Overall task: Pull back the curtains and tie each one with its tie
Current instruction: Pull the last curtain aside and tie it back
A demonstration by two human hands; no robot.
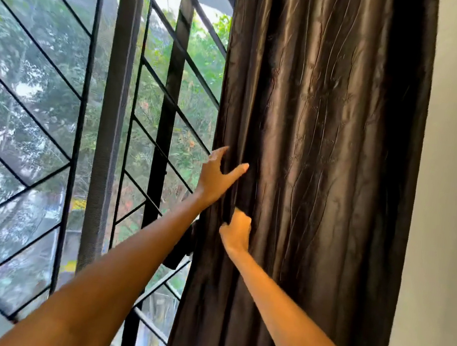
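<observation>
A dark brown satin curtain (pixel 325 156) hangs gathered on the right side of the window, reaching almost to the wall. My left hand (pixel 218 176) is at the curtain's left edge, thumb in front and fingers behind the fabric, holding the edge. Just below it my right hand (pixel 237 230) is closed in a fist around a fold of the same curtain. A dark strip of cloth (pixel 181 249), possibly the tie, hangs behind my left forearm by the curtain's edge; most of it is hidden.
The window (pixel 54 121) fills the left, with a black metal grille of slanted bars (pixel 32 65) and a grey vertical frame post (pixel 113 114). Trees show outside. A pale wall (pixel 456 202) lies right of the curtain.
</observation>
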